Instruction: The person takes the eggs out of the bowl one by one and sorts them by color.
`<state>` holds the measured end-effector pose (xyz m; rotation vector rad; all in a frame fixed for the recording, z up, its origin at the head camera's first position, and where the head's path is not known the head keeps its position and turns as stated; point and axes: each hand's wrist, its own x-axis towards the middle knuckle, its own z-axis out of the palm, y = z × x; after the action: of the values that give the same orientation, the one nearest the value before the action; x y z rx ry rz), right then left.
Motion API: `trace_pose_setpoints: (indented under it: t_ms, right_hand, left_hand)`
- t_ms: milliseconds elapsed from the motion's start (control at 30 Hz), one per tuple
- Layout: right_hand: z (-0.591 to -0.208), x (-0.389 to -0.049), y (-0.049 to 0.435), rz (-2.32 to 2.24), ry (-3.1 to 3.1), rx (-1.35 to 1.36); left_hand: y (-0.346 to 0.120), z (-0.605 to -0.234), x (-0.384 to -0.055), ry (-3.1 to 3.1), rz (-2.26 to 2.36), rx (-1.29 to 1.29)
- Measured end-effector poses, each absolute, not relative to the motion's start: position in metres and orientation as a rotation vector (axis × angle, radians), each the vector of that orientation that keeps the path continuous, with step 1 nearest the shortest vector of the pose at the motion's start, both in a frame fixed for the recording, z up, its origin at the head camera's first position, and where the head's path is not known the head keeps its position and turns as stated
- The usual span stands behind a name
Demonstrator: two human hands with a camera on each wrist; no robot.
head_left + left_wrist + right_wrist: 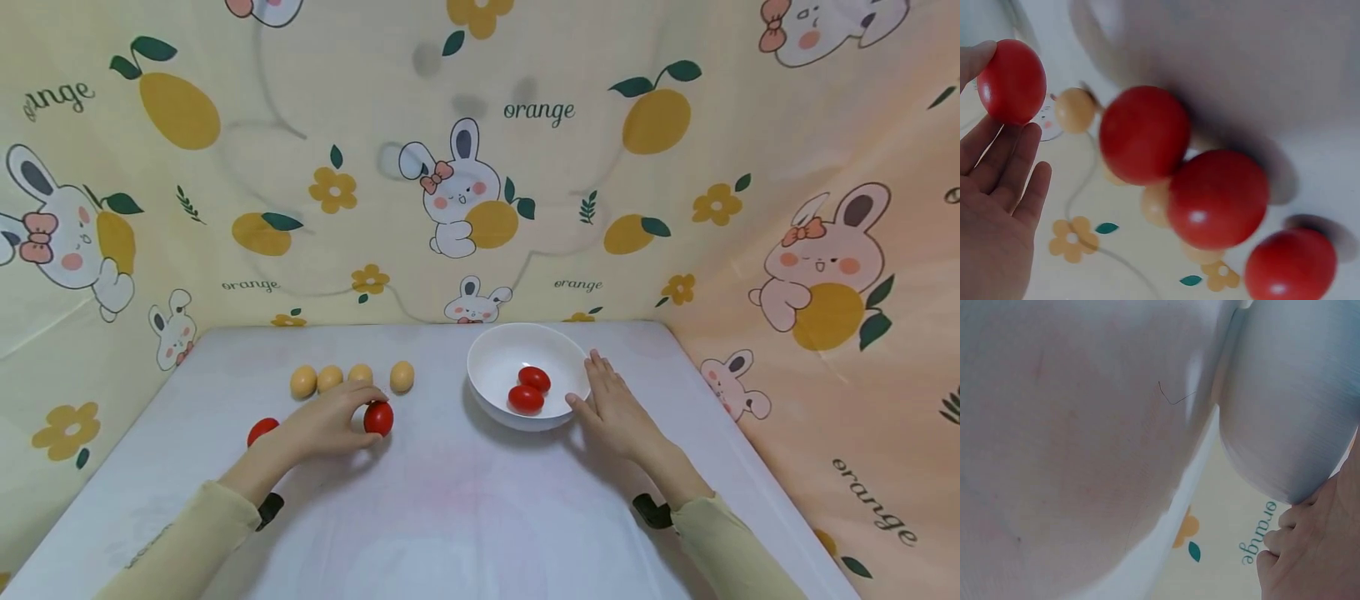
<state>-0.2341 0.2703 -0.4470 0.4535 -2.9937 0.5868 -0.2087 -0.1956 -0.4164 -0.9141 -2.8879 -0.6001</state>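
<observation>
My left hand (333, 423) pinches a red egg (378, 418) between thumb and fingertips over the table. In the left wrist view the same egg sits at the upper left, and several more red eggs (1218, 199) lie beside the hand. From the head, one red egg (262, 430) shows past the left wrist; the others are hidden behind the hand. A white bowl (528, 423) stands right of centre with two red eggs (527, 398) inside. My right hand (618, 412) rests against the bowl's right side, fingers extended, thumb at its rim.
Several tan eggs (402, 377) form a row at the back left, just behind the left hand. A white cloth covers the table (450, 517). A patterned curtain (360, 100) rises along the back and both sides.
</observation>
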Motion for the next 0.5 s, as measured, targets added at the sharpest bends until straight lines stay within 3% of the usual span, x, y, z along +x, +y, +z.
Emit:
trace_pose_setpoints:
  t_ms: [500]
  right_hand:
    - [-0.446, -0.234, 0.270, 0.615, -2.986, 0.445]
  left_hand:
    - [-0.220, -0.430, -0.214, -2.997, -0.572, -0.842]
